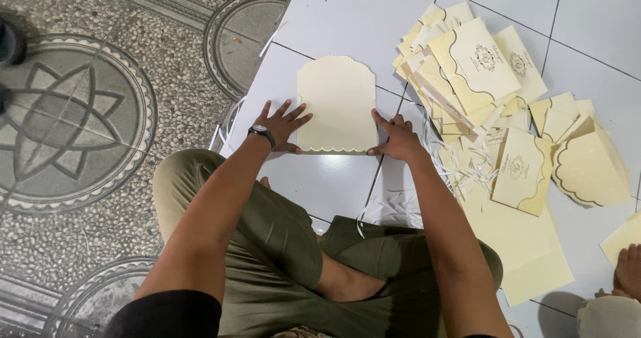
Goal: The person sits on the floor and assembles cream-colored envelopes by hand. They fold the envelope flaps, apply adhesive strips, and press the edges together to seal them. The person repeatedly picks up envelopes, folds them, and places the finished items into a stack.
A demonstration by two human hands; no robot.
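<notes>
Flanking cream card point(337, 101), envelope pile point(467, 71), paper strips point(461, 168)

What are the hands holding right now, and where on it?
Both hands press a cream scalloped card on the floor: left hand at its lower left edge, right hand at its lower right corner.

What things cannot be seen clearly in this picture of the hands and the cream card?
- Underside of the cream card: head view, it lies flat on the white tile floor.
- Left hand and right hand palms: turned down, pressing the card's lower corners.
- Lower cards in the pile of cards: covered by upper ones.
- Another person's foot: cut off by the right edge.
</notes>
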